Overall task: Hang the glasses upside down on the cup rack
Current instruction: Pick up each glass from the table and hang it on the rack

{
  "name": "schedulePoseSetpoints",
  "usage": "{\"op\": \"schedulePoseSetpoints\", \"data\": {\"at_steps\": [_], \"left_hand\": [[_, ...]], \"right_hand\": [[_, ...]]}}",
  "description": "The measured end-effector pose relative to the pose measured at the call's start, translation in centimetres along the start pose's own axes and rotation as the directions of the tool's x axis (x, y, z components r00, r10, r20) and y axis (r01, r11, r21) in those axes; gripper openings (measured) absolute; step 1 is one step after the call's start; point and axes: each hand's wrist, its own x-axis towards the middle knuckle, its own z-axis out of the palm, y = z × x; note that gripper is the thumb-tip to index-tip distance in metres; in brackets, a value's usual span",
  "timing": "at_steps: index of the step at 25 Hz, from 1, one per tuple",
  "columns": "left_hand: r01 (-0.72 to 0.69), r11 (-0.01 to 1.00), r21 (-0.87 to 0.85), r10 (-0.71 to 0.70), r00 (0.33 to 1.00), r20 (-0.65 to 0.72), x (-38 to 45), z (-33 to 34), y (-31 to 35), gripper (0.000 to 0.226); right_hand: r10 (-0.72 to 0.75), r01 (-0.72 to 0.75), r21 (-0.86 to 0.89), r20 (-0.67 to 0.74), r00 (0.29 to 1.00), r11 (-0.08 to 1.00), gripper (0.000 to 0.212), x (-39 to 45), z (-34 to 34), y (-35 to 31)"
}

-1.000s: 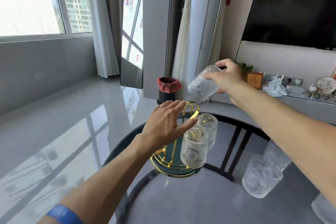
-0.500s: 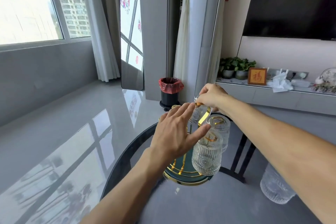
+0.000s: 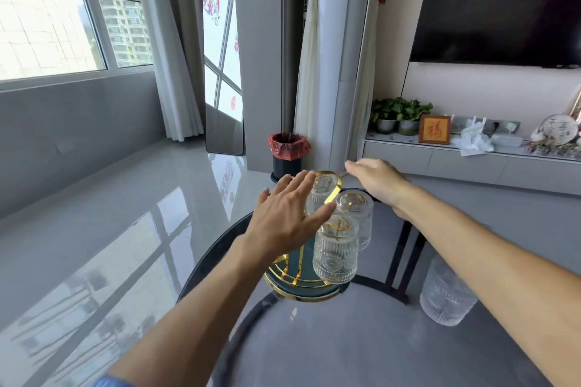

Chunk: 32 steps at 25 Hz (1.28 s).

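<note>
A gold wire cup rack [image 3: 300, 287] with a dark green round base stands on the glass table. Three ribbed clear glasses hang upside down on it: a near glass [image 3: 334, 253], a right glass [image 3: 356, 214] and a far glass [image 3: 320, 190]. My left hand [image 3: 290, 217] lies flat and open against the rack's left side, fingers spread, touching the gold loop. My right hand [image 3: 377, 179] hovers just behind and right of the rack, fingers loose, holding nothing. Another ribbed glass [image 3: 446, 295] stands on the table at the right, partly behind my right forearm.
The round glass table [image 3: 345, 339] has a dark rim and dark frame bars beneath. On the floor beyond stands a black bin [image 3: 287, 155] with a red liner. A grey shelf [image 3: 471, 160] with plants, a framed sign and tissues runs along the right wall.
My right hand brought a glass down onto the far peg of the rack and let go of it; it now hovers empty beside the rack. My left hand stayed on the rack.
</note>
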Motion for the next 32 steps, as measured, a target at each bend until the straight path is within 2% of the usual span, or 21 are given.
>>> {"op": "schedulePoseSetpoints", "data": {"at_steps": [2,4,6,7,9,11,17,21,24,27,29,32], "left_hand": [[0.058,0.997,0.044,-0.06,0.998,0.035,-0.2,-0.1,1.1,0.082],[0.078,0.993,0.092,-0.071,0.994,-0.082,-1.1,0.8,3.0,0.077],[-0.002,0.997,0.078,0.02,0.974,-0.228,-2.9,2.7,5.9,0.07],[-0.067,0.996,0.059,0.079,0.966,-0.245,-3.9,4.0,7.7,0.069],[-0.16,0.986,0.045,0.166,0.972,-0.168,-5.8,7.1,11.4,0.071],[-0.171,0.983,0.061,0.174,0.983,-0.054,-6.8,10.4,14.3,0.075],[0.024,0.988,-0.15,-0.011,0.996,0.083,-5.6,16.3,17.6,0.098],[0.169,0.903,-0.394,-0.125,0.983,0.135,-3.2,18.3,19.0,0.106],[0.233,0.87,-0.434,-0.213,0.972,0.096,-1.7,18.8,19.3,0.098],[0.203,0.863,-0.462,-0.219,0.976,0.02,-2.7,18.0,19.1,0.09],[0.18,0.825,-0.536,-0.199,0.98,0.024,-4.2,17.0,18.7,0.086],[0.129,0.713,-0.69,-0.149,0.988,0.031,-7.0,14.3,17.4,0.085]], "right_hand": [[-0.067,0.069,0.017,-0.09,0.994,0.997,0.032,-4.4,-2.1,2.4],[-0.09,0.1,0.069,-0.138,0.986,0.993,0.021,-9.0,-3.7,5.9],[-0.057,0.088,0.167,-0.187,0.981,0.982,0.013,-13.5,-4.7,10.1],[-0.02,0.065,0.204,-0.216,0.976,0.977,0.011,-15.5,-5.0,12.3],[0.079,-0.013,0.258,-0.248,0.965,0.966,0.011,-19.1,-4.9,16.4],[0.15,-0.063,0.33,-0.244,0.958,0.942,0.013,-21.5,-4.3,19.7],[0.307,-0.164,0.476,-0.24,0.921,0.864,0.014,-23.3,-2.8,23.2],[0.346,-0.17,0.545,-0.238,0.907,0.821,0.013,-23.3,-2.9,23.0],[0.395,-0.238,0.546,-0.19,0.899,0.803,0.011,-23.6,-3.0,23.1],[0.384,-0.218,0.555,-0.201,0.901,0.803,0.01,-23.4,-2.8,22.9],[0.41,-0.196,0.669,-0.177,0.895,0.717,0.015,-23.0,-2.5,22.7],[0.359,-0.219,0.897,0.073,0.93,0.384,0.035,-22.5,-1.2,21.5]]}}
